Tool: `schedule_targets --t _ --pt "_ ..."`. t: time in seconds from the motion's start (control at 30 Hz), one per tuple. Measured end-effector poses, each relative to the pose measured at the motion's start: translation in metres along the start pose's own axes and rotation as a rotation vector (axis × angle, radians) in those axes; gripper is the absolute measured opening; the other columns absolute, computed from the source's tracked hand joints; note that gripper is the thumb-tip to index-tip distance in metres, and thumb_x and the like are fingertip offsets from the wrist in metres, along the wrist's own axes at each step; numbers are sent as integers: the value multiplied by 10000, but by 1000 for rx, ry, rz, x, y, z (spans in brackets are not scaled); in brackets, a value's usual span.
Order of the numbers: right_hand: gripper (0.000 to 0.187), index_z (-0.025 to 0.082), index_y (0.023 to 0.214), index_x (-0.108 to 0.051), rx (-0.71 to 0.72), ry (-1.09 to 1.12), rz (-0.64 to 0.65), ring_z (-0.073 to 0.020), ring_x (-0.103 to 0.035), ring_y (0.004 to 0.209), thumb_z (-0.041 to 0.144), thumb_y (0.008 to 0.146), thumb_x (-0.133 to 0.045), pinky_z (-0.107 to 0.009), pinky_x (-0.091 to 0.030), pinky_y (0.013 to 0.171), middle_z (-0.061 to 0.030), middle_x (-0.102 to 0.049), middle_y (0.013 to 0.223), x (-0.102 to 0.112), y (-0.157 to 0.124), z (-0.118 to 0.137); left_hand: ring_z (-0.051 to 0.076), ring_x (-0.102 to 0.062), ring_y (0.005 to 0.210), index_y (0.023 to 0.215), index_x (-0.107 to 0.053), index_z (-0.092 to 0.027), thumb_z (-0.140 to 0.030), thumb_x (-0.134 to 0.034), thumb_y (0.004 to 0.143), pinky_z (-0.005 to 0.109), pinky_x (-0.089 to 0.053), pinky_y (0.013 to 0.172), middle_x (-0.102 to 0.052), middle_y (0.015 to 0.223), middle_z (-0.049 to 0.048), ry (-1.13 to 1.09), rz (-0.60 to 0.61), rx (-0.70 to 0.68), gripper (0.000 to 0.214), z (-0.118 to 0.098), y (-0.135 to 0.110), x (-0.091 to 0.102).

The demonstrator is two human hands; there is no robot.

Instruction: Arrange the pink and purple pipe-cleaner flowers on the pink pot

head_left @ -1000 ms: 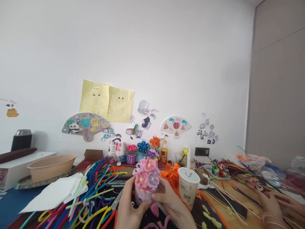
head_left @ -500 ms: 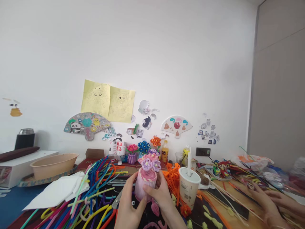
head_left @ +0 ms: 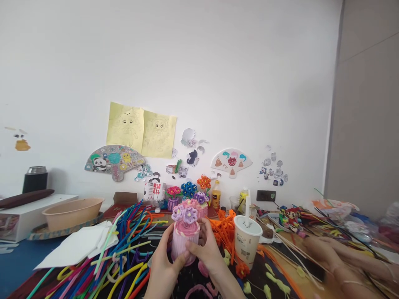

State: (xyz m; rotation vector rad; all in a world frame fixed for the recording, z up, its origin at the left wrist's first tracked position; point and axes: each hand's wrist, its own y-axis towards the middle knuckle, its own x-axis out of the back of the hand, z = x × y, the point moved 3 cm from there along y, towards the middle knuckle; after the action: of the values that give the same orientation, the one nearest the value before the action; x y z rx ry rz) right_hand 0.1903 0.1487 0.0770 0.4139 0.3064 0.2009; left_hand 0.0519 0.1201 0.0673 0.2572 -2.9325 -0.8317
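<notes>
A pink pipe-cleaner flower pot, with lilac and pink flowers on top, is held upright low in the middle of the view. My left hand wraps its left side, thumb across the front. On the other side my right hand grips it, its thumb also on the front face. Both sets of fingertips are partly hidden behind the pot. Beneath, a pink loop of pipe cleaner lies on the dark table mat.
Loose coloured pipe cleaners cover the left side, beside white paper. A paper cup with a straw stands right of orange pipe cleaners. Finished flower pots line the wall. Another person's hands are at far right.
The flower pot has shifted slightly left in my hands, with its flowers now leaning left. A purple flower pot behind it has come into view. The other person's hands have moved left.
</notes>
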Motion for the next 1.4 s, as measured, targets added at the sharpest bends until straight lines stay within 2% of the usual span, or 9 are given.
schedule_targets --t 0.2,0.33,0.47,0.6,0.73,0.87,1.07,1.3,1.4 --pt "786 197 1122 -578 -37 -17 82 -317 -616 1076 494 462 -886 -451 -451 955 -99 -697 1075 -3 0 0 303 -537 1221 1289 -453 -105 -459 -661 684 419 -434 1052 -552 1335 174 -35 102 10 731 -7 3 4" --pt "842 183 1167 -574 -38 -60 59 -320 -624 1053 437 436 -907 -454 -456 943 -120 -680 1146 -6 1 -5 307 -570 1183 1253 -520 -95 -463 -636 657 424 -476 998 -593 1289 170 53 98 31 710 -16 3 19" --pt "845 202 1200 -556 -30 -79 30 -303 -600 1113 409 459 -906 -428 -445 982 -108 -664 1189 -15 -3 -13 329 -616 1053 1111 -635 -188 -478 -647 653 467 -486 919 -658 1178 119 261 -57 14 542 -33 -7 42" --pt "860 205 1179 -583 -76 -89 41 -315 -605 1100 356 406 -927 -439 -459 971 -103 -675 1171 -27 -12 -22 256 -600 893 911 -681 -263 -506 -598 745 359 -472 802 -660 929 37 453 -228 -45 306 -48 -27 55" --pt "812 205 1165 -601 -89 -142 171 -307 -639 1024 279 422 -921 -429 -484 929 -77 -713 1080 -44 -22 -26 205 -578 723 853 -670 -261 -521 -568 795 297 -443 692 -605 767 3 586 -307 -53 285 -46 -46 50" --pt "800 229 1214 -563 -86 -190 271 -292 -659 980 188 478 -875 -406 -504 884 -45 -723 1076 -56 -29 -27 203 -593 723 810 -612 -223 -394 -544 832 289 -413 686 -569 709 -5 717 -401 -24 185 -44 -59 43" --pt "772 221 1170 -579 -53 -260 300 -295 -645 1011 110 454 -846 -370 -497 885 -30 -717 1090 -61 -35 -29 175 -575 654 687 -502 -221 -242 -485 840 261 -324 570 -542 671 -26 909 -459 49 156 -51 -64 37" --pt "745 199 1193 -576 -16 -332 282 -284 -628 1053 53 484 -752 -372 -462 940 -44 -701 1141 -61 -36 -27 180 -620 780 775 -579 -214 -211 -490 854 253 -334 586 -606 789 -3 1017 -447 36 118 -46 -65 37" --pt "741 190 1199 -565 15 -324 291 -280 -636 1042 38 486 -698 -372 -468 931 -47 -701 1136 -62 -37 -25 151 -612 749 733 -581 -212 -169 -527 841 241 -341 587 -598 760 -25 1045 -449 48 128 -44 -65 37"
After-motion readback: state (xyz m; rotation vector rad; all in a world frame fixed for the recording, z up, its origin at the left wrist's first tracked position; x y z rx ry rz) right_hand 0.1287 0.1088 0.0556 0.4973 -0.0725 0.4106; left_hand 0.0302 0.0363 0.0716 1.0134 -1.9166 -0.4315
